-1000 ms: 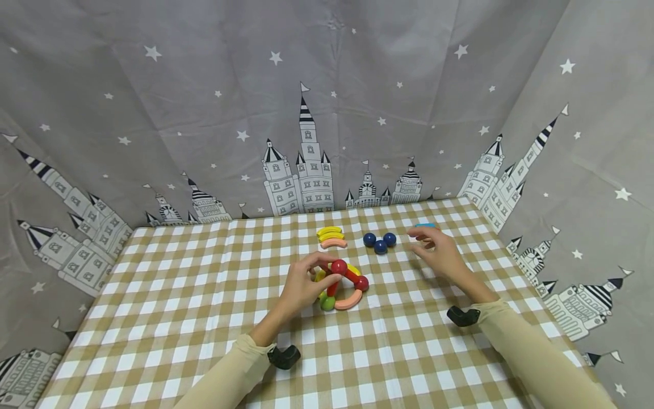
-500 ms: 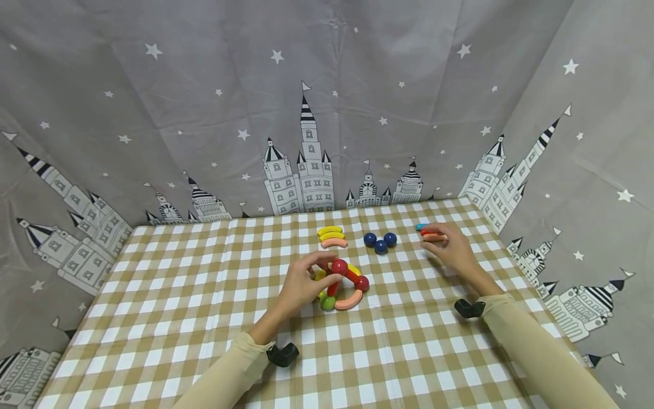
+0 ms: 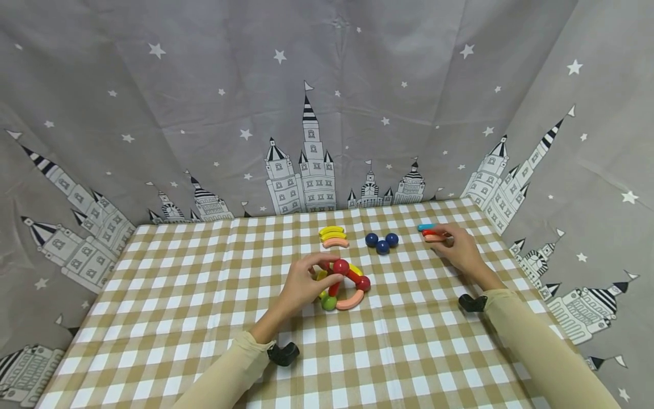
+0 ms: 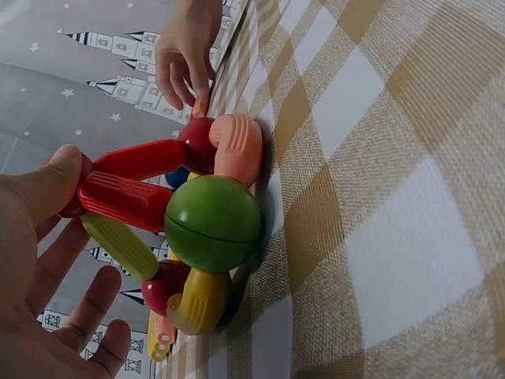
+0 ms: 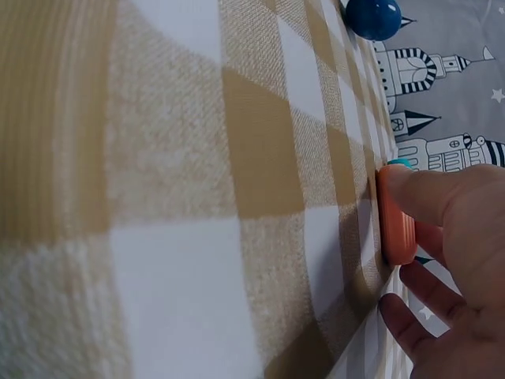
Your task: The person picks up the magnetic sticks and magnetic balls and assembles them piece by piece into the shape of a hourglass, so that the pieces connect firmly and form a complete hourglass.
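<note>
My left hand (image 3: 305, 282) pinches the red ball (image 3: 340, 267) at the top of a small pyramid-like frame of coloured rods and balls. Red rods (image 4: 126, 200) and a yellow-green rod (image 4: 120, 243) slope down from that ball. The base has a green ball (image 4: 211, 223), two red balls, a curved peach rod (image 4: 240, 148) and curved yellow pieces (image 4: 200, 302). At the table's far right, my right hand (image 3: 464, 250) holds an orange rod (image 5: 397, 215) between thumb and fingers. A red rod (image 3: 431, 232) and a blue rod (image 3: 426, 226) lie just behind it.
Three dark blue balls (image 3: 382, 247) sit together between the frame and the right hand. Behind the frame lie curved yellow rods (image 3: 332, 231) and a curved peach rod (image 3: 335, 242). A checked cloth (image 3: 194, 307) covers the table; a grey castle-print curtain (image 3: 204, 113) stands behind.
My right hand has shifted right and now has the orange rod in its fingers; the red and blue rods show more. The left hand stays on the red ball.
</note>
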{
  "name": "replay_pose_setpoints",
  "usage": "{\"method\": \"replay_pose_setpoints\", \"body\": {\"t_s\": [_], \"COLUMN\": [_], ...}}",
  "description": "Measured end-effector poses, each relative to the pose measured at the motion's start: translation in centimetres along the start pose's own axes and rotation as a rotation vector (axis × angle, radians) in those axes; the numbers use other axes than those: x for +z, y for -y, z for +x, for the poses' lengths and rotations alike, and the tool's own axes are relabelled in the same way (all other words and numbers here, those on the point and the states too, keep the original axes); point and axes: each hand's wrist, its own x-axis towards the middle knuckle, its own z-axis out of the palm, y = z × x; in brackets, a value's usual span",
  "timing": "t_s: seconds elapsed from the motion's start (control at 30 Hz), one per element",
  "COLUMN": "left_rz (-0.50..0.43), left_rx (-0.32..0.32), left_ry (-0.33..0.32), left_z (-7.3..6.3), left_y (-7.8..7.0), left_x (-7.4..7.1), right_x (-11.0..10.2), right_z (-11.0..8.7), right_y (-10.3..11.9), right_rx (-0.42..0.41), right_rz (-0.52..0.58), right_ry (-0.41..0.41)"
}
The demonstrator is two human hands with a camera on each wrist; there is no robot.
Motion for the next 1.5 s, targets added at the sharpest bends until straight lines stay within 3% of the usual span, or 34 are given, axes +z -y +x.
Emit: {"method": "replay_pose_setpoints", "body": {"t_s": [0.77, 1.03, 1.33, 1.5], "left_rz": [0.002, -0.003, -0.001, 0.004], "left_rx": [-0.007, -0.01, 0.005, -0.003], "left_ry": [-0.008, -0.009, -0.014, -0.01], "left_z": [-0.2, -0.1, -0.1, -0.1], "left_y": [0.1, 0.1, 0.2, 0.3], "left_x": [0.0, 0.1, 0.2, 0.1], "right_x": [0.7, 0.7, 0.2, 0.2], "right_z": [0.0, 0.1, 0.3, 0.4], "right_y": [-0.4, -0.3, 0.2, 1.1], "right_rx": [-0.009, -0.085, -0.154, -0.187], "right_rz": [-0.095, -0.111, -0.107, -0.065], "right_ry": [0.069, 0.063, 0.126, 0.08]}}
